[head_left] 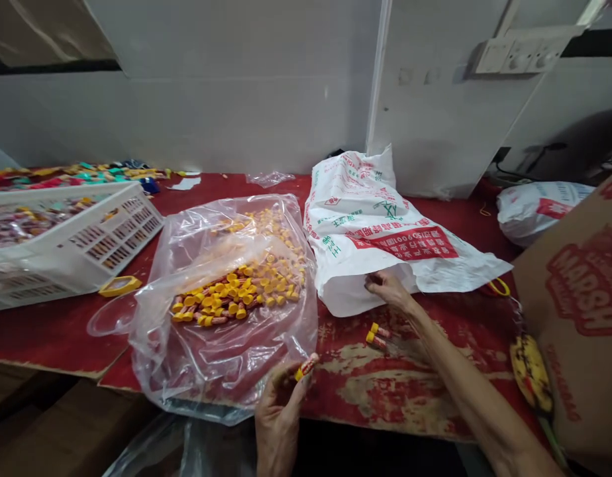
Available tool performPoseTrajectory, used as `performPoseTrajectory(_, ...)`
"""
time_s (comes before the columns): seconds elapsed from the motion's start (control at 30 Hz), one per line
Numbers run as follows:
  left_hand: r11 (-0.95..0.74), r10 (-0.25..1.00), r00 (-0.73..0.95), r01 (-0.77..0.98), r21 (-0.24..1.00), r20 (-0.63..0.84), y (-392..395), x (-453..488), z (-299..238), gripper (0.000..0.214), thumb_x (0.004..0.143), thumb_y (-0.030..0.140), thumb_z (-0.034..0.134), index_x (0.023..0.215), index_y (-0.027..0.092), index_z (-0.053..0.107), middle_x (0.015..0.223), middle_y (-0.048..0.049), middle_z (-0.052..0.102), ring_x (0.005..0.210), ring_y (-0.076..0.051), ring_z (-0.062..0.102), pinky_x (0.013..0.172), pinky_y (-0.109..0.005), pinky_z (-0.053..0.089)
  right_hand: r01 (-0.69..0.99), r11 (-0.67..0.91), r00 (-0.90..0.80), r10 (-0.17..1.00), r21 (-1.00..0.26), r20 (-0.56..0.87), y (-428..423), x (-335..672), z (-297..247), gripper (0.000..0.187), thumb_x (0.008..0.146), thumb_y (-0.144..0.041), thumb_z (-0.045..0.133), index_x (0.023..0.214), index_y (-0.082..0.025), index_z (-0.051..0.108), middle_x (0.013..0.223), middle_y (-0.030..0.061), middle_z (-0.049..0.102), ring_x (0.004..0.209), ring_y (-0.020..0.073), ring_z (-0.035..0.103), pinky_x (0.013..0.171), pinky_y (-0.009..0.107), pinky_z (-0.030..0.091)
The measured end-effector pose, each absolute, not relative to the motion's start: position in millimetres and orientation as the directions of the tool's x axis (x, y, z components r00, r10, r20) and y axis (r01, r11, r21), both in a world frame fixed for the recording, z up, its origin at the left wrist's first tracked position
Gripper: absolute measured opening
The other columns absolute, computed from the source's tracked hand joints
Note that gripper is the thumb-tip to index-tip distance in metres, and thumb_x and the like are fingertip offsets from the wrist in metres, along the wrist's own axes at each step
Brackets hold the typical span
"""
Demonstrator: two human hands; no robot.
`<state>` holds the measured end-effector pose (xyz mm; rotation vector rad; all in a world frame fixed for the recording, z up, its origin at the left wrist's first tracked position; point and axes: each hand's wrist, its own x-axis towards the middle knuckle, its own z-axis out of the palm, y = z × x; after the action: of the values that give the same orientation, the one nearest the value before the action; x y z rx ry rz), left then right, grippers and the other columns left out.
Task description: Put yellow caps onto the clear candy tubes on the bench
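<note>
While the left hand (279, 414) pinches a small yellow-capped tube (306, 366) between thumb and fingertips, the right hand (388, 288) sits at the lower edge of a white printed plastic sack (370, 225), fingers curled in close on the plastic. Can't really tell if it's gripping or just touching, tbh. Two more capped tubes (378, 336) lie loose on the worn red tabletop (425, 391), just below that hand. Left of the held tube there's a clear plastic bag (226, 371) with a big heap of the same tubes inside, and further left a white plastic crate (122, 242) full of wrapped bits. Big cardboard box (579, 298) on the right. Looks to me like piece-by-piece handling, one tube at a time. Any next move with that tube needs the left fingers keeping their pinch.
</note>
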<state>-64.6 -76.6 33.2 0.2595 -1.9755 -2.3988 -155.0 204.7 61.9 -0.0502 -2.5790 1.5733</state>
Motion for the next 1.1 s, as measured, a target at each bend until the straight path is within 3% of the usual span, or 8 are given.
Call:
performPoseTrajectory(0.2,-0.234,0.048,-0.995,-0.099,0.967,-0.09,-40,-50,43,0.031,0.067,0.034,0.077,0.093,0.021,0.068,0.095,-0.0039,0.065,0.089,-0.018,0.061,0.081,-0.025,0.048,-0.038,0.357,-0.992,-0.128,-0.933,-0.008,180,-55,65,0.038,0.082,-0.028,0.057,0.119,-0.02,0.057,0.1,0.0043,0.065,0.09,0.018,0.06,0.077,0.03,0.048)
performPoseTrajectory(0.33,-0.201,0.175,-0.982,-0.103,0.974,-0.068,-28,-42,43,0.025,0.071,0.03,0.074,0.092,0.02,0.067,0.089,-0.0037,0.065,0.085,-0.018,0.061,0.078,-0.026,0.048,-0.089,0.468,-0.987,-0.161,-0.879,0.014,166,-20,66,0.019,0.079,-0.025,0.059,0.097,-0.019,0.063,0.09,0.0034,0.066,0.082,0.0179,0.06,0.071,0.029,0.046)
performPoseTrajectory(0.47,-0.167,0.178,-0.982,-0.099,0.981,-0.069,-28,-38,40,0.023,0.072,0.031,0.073,0.091,0.019,0.068,0.09,-0.0045,0.065,0.086,-0.018,0.06,0.079,-0.026,0.046,-0.136,0.417,-0.981,-0.185,-0.899,0.063,162,-15,61,0.026,0.082,-0.026,0.056,0.106,-0.02,0.061,0.097,0.0049,0.065,0.084,0.0178,0.06,0.074,0.029,0.047)
performPoseTrajectory(0.63,-0.255,0.141,-0.972,-0.218,0.942,-0.187,-27,-38,35,0.029,0.068,0.032,0.076,0.093,0.019,0.067,0.089,-0.0029,0.065,0.085,-0.016,0.059,0.077,-0.023,0.045,-0.107,0.252,-0.983,0.115,-0.962,0.14,166,-14,51,0.038,0.089,-0.034,0.048,0.125,-0.025,0.052,0.119,0.0079,0.057,0.109,0.0213,0.054,0.097,0.039,0.041)
performPoseTrajectory(0.73,-0.322,0.154,-0.956,-0.289,0.902,-0.251,-21,-36,31,0.03,0.065,0.031,0.079,0.091,0.019,0.067,0.087,-0.0014,0.065,0.081,-0.014,0.058,0.073,-0.021,0.045,-0.157,-0.075,-0.932,0.342,-0.985,0.123,164,-10,41,0.044,0.09,-0.037,0.048,0.133,-0.027,0.042,0.114,0.0065,0.058,0.105,0.0197,0.056,0.095,0.039,0.044)
performPoseTrajectory(0.83,-0.37,0.164,-0.94,-0.339,0.865,-0.298,-14,-33,29,0.03,0.062,0.028,0.081,0.087,0.018,0.068,0.083,0.0005,0.064,0.076,-0.011,0.056,0.07,-0.018,0.044,-0.203,-0.209,-0.883,0.461,-0.956,0.087,154,-2,27,0.045,0.087,-0.035,0.056,0.129,-0.029,0.044,0.112,0.005,0.059,0.098,0.0171,0.059,0.088,0.033,0.048)
performPoseTrajectory(0.97,-0.379,0.181,-0.933,-0.359,0.853,-0.312,-7,-28,27,0.028,0.062,0.029,0.081,0.086,0.019,0.07,0.08,0.0012,0.065,0.073,-0.01,0.056,0.07,-0.018,0.044,-0.169,-0.122,-0.887,0.452,-0.978,0.096,137,10,14,0.032,0.082,-0.032,0.063,0.112,-0.026,0.053,0.106,0.0033,0.061,0.095,0.0155,0.06,0.085,0.028,0.049)
performPoseTrajectory(1.1,-0.259,0.222,-0.938,-0.32,0.911,-0.267,-9,-22,29,0.031,0.074,0.037,0.07,0.099,0.019,0.071,0.095,-0.0041,0.068,0.09,-0.018,0.06,0.083,-0.025,0.045,-0.113,0.124,-0.917,0.368,-0.986,0.151,130,15,14,0.023,0.082,-0.036,0.062,0.098,-0.021,0.055,0.098,0.0039,0.062,0.088,0.0162,0.062,0.077,0.026,0.051)
